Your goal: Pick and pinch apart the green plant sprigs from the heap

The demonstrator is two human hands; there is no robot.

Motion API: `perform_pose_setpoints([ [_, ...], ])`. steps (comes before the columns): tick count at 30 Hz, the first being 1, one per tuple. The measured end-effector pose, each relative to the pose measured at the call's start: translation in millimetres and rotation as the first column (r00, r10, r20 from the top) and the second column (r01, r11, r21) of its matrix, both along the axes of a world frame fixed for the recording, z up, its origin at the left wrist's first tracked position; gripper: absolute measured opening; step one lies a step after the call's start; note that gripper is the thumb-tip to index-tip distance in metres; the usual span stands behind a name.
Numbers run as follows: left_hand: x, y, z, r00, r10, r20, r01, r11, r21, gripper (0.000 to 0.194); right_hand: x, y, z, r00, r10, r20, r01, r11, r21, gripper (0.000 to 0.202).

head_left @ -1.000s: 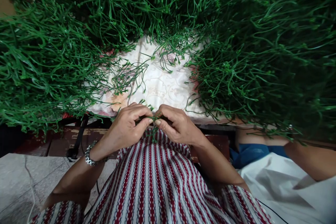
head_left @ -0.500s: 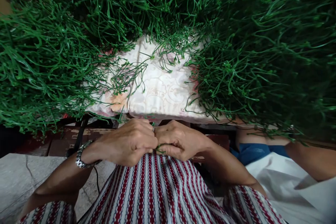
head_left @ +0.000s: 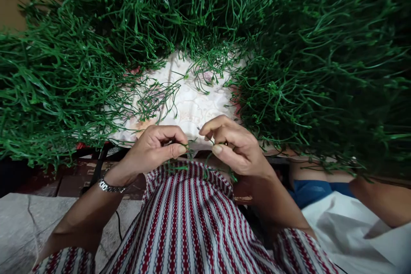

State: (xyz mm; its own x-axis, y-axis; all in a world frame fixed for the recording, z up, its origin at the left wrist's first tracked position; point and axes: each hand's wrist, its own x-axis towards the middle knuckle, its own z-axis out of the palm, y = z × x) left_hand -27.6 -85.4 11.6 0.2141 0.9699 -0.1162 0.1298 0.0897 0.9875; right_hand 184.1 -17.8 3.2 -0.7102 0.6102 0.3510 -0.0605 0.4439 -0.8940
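Note:
In front of my body, my left hand [head_left: 157, 145] pinches a thin green stem [head_left: 192, 141] between thumb and forefinger. A short gap away, my right hand [head_left: 239, 145] is curled, its thumb and fingers closed on another thin green stem piece; its forefinger is slightly raised. The pieces are small and partly covered by my fingers. More green bits [head_left: 175, 167] lie on or hang over the striped cloth of my clothing. Beyond the hands, a few loose stems [head_left: 157, 94] rest on the pale patterned cloth [head_left: 189, 105].
Large heaps of plastic-looking green stems stand at the left [head_left: 48, 94], back [head_left: 154, 4] and right [head_left: 289, 94] of the cloth. Under its front edge is a worn brown wooden frame [head_left: 64, 180]. Another person's blue shorts [head_left: 311, 189] and white garment [head_left: 343, 218] are at the right.
My hands were together, knuckles touching, low at my waist. Now they are apart and farther forward, near the cloth's edge, and green pieces show at both sets of fingertips.

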Motion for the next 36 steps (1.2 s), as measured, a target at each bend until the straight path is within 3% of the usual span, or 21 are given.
perform_pose_setpoints([
  [5,13,4,-11.2,0.955,0.206,0.215,-0.176,0.972,-0.154,0.012,-17,-5,-17.1,0.946,-0.196,-0.259,0.093,0.927,-0.364,0.024],
  [10,18,8,-14.2,0.904,0.33,0.271,-0.28,0.938,-0.206,0.011,-19,-10,-24.5,0.932,-0.278,-0.231,0.105,0.82,-0.563,0.025],
  [13,21,11,-15.6,0.883,0.361,0.299,-0.33,0.932,-0.151,0.011,-17,-9,-23.2,0.925,-0.334,-0.18,0.195,0.826,-0.529,0.025],
  [16,25,12,-17.8,0.874,0.377,0.306,-0.357,0.926,-0.121,0.012,-19,-7,-21.8,0.931,-0.337,-0.14,0.255,0.875,-0.412,0.023],
  [19,28,13,-19.2,0.862,0.412,0.296,-0.396,0.911,-0.115,0.012,-24,-6,-22.1,0.956,-0.281,-0.081,0.242,0.916,-0.321,0.018],
  [24,30,16,-18.6,0.843,0.454,0.289,-0.452,0.889,-0.08,0.011,-30,-10,-24.1,0.965,-0.256,0.062,0.263,0.921,-0.286,0.012],
  [29,34,17,-19.5,0.846,0.442,0.298,-0.462,0.887,-0.002,0.008,-35,-13,-26.0,0.981,-0.184,0.058,0.193,0.949,-0.25,0.033],
  [36,37,19,-24.7,0.836,0.475,0.273,-0.523,0.84,0.141,0.011,-45,-17,-28.2,0.954,-0.277,0.115,0.294,0.938,-0.184,0.009],
])
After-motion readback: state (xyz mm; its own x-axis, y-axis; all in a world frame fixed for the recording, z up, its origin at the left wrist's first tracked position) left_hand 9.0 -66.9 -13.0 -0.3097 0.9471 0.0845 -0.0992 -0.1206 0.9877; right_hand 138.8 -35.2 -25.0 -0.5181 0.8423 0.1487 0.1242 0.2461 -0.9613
